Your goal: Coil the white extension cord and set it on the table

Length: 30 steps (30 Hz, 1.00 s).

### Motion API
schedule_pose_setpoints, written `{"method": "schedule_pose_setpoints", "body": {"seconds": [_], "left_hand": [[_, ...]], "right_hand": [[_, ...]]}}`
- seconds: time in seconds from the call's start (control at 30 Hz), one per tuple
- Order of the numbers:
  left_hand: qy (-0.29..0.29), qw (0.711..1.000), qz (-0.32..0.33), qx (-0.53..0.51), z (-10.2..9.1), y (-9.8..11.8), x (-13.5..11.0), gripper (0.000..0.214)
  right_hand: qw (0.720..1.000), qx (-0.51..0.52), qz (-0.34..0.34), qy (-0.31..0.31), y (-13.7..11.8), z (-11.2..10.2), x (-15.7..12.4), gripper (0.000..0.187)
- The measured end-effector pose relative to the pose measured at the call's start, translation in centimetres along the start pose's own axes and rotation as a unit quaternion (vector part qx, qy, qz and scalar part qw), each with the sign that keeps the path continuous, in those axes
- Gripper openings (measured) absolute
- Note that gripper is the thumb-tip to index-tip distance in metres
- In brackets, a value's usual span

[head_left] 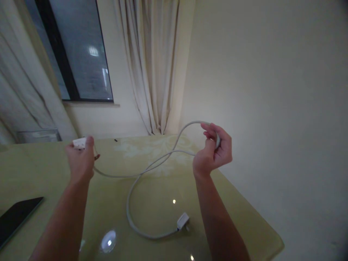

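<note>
My left hand point(81, 159) is closed around a white block point(79, 143), which looks like the socket end of an extension cord; most of it is hidden by my fingers. From there a white cable point(157, 162) runs right, crosses over itself and reaches my right hand point(214, 146). The fingers of my right hand are curled around the cable, with a bend of it showing at the palm. A further stretch curves down to a white plug point(183, 221) near the front of the table, its prongs facing lower right.
The glossy yellow-green table point(244, 217) has its right edge beside a bare wall point(272, 90). A dark flat device point(20, 217) lies at the left. A small black bit point(115, 140) is at the far edge. Behind are curtains point(152, 65) and a window point(78, 50).
</note>
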State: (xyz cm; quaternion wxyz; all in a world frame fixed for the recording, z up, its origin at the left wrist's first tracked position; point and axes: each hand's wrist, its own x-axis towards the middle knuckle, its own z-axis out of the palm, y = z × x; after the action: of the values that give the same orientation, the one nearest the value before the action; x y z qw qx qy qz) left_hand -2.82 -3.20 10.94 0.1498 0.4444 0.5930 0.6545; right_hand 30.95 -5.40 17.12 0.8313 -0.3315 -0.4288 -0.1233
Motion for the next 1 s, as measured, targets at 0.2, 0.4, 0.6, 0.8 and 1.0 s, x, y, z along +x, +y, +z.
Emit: {"method": "schedule_pose_setpoints", "body": {"seconds": [0.2, 0.4, 0.6, 0.8, 1.0], "left_hand": [[-0.061, 0.946, -0.111, -0.298, 2.9, 4.3, -0.9, 0.032], [-0.352, 0.923, 0.155, 0.007, 5.4, 8.6, -8.2, 0.029], [-0.526, 0.698, 0.319, 0.366, 9.3, 9.1, -17.0, 0.042], [-0.585, 0.680, 0.230, 0.377, 10.9, 7.0, -20.9, 0.066], [-0.611, 0.673, 0.188, 0.371, 10.1, 4.6, -24.7, 0.059]], "right_hand": [[0.999, -0.022, 0.011, -0.030, -0.1, -0.1, -0.4, 0.043], [0.994, 0.058, 0.073, -0.064, 1.0, -0.2, 0.3, 0.045], [0.995, 0.024, 0.089, -0.040, 1.5, -0.1, 0.9, 0.046], [0.988, 0.100, 0.106, -0.046, 1.2, 0.0, 0.5, 0.039], [0.978, 0.184, 0.082, -0.062, 1.4, 0.3, 0.1, 0.042]]}}
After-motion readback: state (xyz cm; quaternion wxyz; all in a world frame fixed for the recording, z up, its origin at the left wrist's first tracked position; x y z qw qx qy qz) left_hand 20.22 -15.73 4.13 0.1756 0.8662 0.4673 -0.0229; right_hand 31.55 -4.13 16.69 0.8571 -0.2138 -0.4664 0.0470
